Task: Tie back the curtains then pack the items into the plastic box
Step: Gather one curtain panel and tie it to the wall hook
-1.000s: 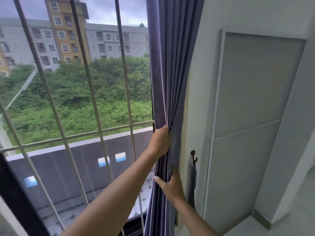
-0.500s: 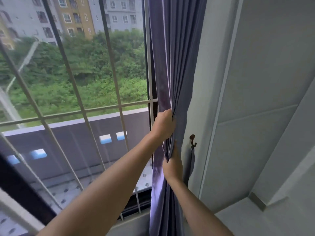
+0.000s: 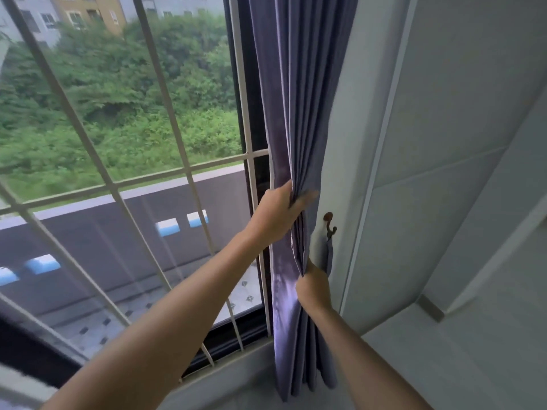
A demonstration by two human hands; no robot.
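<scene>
A purple curtain (image 3: 296, 99) hangs gathered in folds at the right side of the window. My left hand (image 3: 278, 213) grips the bunched folds at mid height from the window side. My right hand (image 3: 315, 287) holds the same bundle lower down, close to the wall. A brown wall hook (image 3: 329, 223) sits on the wall just right of the curtain, with a purple tie-back strap (image 3: 329, 258) hanging from it, partly hidden behind my right hand. No plastic box is in view.
A window with a white metal grille (image 3: 183, 173) fills the left half. A white wall and panelled surface (image 3: 444, 143) stand on the right, and a white ledge (image 3: 444, 365) runs below the curtain's hem.
The curtain is bunched tighter toward the wall. My left hand's grip sits higher against the hook, my right hand has closed on the folds lower down, and the view has tilted downward.
</scene>
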